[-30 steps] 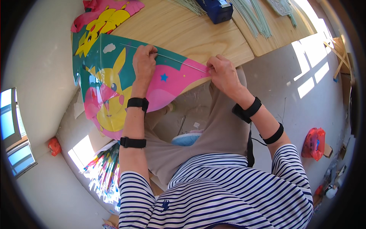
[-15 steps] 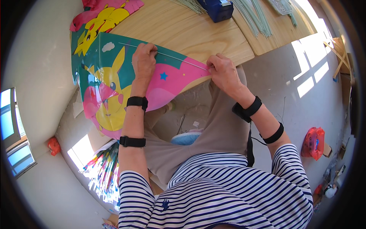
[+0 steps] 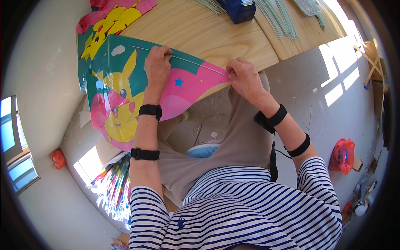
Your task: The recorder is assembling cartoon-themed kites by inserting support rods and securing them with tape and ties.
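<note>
A thin glossy kite sheet (image 3: 179, 98), pink and green with a yellow cartoon figure, lies over the near left edge of the wooden table and hangs down past it. Along its upper edge runs a slim pale rod (image 3: 196, 62). My left hand (image 3: 158, 68) is closed on the rod near its middle, knuckles up, the fingertips partly hidden. At the sheet's pointed right corner, my right hand (image 3: 246, 80) pinches the rod's end together with the sheet. What exactly lies between those fingertips is too small to make out.
More printed yellow and pink sheets (image 3: 118, 18) lie at the table's far left. A dark blue block-shaped thing (image 3: 237, 11), pale green rods (image 3: 277, 18) and a clear plastic box (image 3: 307, 6) are at the back. Colourful strips (image 3: 114, 189) hang low left; a red bag (image 3: 342, 156) stands right.
</note>
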Demonstrator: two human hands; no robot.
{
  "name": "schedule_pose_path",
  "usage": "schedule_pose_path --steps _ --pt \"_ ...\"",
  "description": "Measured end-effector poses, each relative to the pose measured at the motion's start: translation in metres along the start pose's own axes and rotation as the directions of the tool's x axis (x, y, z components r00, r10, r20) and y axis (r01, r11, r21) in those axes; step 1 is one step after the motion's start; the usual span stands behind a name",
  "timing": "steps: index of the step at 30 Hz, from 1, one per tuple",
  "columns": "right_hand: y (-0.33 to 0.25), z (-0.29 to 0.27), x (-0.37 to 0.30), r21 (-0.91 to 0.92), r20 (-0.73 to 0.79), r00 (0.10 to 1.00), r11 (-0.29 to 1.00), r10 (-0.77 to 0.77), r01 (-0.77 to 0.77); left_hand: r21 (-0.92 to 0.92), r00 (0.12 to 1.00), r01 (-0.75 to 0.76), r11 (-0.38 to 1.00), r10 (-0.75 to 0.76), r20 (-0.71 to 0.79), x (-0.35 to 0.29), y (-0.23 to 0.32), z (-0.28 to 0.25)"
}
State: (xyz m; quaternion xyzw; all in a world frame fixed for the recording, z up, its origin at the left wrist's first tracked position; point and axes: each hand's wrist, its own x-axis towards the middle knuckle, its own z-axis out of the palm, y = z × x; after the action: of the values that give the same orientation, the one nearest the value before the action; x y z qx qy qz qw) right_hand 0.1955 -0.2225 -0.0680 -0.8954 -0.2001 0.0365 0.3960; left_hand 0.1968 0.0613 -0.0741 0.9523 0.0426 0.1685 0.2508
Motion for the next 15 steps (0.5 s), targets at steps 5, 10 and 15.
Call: schedule_pose_path --steps 5,10,15 --pt "0.002 0.0 0.001 0.015 -0.003 1.0 1.0 0.001 -0.001 0.004 1.0 0.0 1.0 0.0 0.002 0.0 0.0 0.001" --pt "-0.004 0.004 0.002 -0.034 -0.042 0.998 0.998 0.051 -0.053 -0.009 1.0 -0.004 1.0 0.004 -0.01 -0.001 -0.002 0.003" --pt "-0.011 0.006 0.004 -0.121 -0.011 0.993 0.985 0.121 -0.121 -0.076 0.999 0.047 0.996 -0.048 -0.005 -0.001 -0.001 -0.001"
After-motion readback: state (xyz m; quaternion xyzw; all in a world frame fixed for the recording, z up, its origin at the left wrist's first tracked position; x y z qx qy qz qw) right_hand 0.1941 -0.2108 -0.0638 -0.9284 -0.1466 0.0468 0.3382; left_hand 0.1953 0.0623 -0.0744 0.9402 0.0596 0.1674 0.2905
